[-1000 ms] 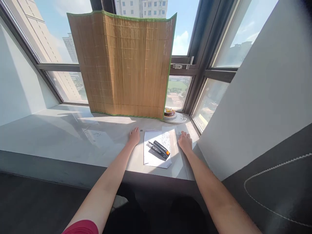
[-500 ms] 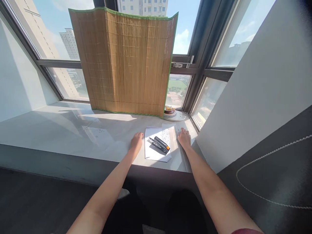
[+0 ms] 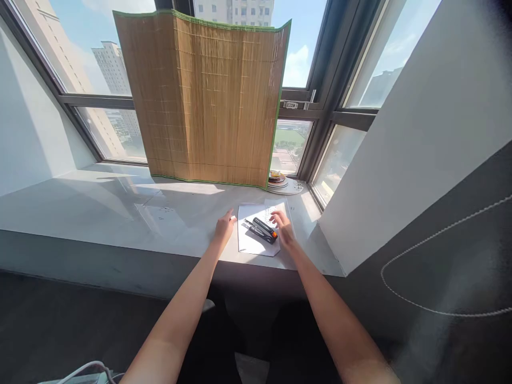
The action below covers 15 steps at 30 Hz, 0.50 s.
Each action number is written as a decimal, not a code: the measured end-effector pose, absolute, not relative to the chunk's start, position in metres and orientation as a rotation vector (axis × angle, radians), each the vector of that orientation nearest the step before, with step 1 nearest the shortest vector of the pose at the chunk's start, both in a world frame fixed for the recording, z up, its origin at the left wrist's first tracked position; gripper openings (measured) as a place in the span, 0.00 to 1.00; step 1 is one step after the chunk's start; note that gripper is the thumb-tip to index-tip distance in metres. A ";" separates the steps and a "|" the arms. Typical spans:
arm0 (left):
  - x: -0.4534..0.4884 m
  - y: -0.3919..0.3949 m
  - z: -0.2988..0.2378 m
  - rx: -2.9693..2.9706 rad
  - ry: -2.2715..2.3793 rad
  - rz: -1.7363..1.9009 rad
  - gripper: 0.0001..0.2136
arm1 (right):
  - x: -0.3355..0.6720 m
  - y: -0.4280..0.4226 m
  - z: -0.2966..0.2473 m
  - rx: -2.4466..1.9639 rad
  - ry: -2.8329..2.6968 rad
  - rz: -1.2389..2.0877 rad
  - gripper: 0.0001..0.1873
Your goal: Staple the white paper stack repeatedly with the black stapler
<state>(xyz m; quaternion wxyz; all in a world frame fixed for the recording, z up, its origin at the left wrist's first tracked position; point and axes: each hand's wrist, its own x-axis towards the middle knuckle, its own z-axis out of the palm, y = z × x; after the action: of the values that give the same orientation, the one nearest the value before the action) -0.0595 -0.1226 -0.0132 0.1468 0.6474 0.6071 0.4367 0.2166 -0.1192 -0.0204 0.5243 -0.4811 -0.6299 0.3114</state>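
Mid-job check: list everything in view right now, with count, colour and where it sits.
bamboo mat: 1, tan with green edging, standing upright on the sill against the window
sill: 1, white, runs below the window
window frame: 1, dark, behind the mat
plates: small stack, white with brownish ones on top, on the sill by the mat's right edge
paper: overlapping sheets, count unclear, white, near the sill's front edge
stapler: 1, black with an orange end, lying on the paper
cable: 1, white, bottom left corner
left hand: 1, open, on the sill just left of the paper
right hand: 1, open, over the paper beside the stapler's orange end; contact unclear
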 end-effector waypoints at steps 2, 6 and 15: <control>-0.060 -0.127 -0.011 1.805 1.687 1.287 0.13 | 0.203 -0.131 -0.016 -1.045 -1.615 0.786 0.19; -0.060 -0.134 -0.011 1.796 1.546 1.241 0.06 | 0.193 -0.141 -0.023 -0.980 -1.695 0.639 0.24; -0.058 -0.134 -0.013 2.208 1.201 1.138 0.05 | 0.199 -0.139 -0.039 -0.875 -1.777 0.583 0.17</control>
<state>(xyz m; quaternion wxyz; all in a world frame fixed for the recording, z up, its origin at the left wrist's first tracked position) -0.0579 -0.1344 -0.0131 0.1902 0.7856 0.4275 0.4049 0.1988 -0.1394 -0.0395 0.5128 -0.3637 -0.7389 0.2425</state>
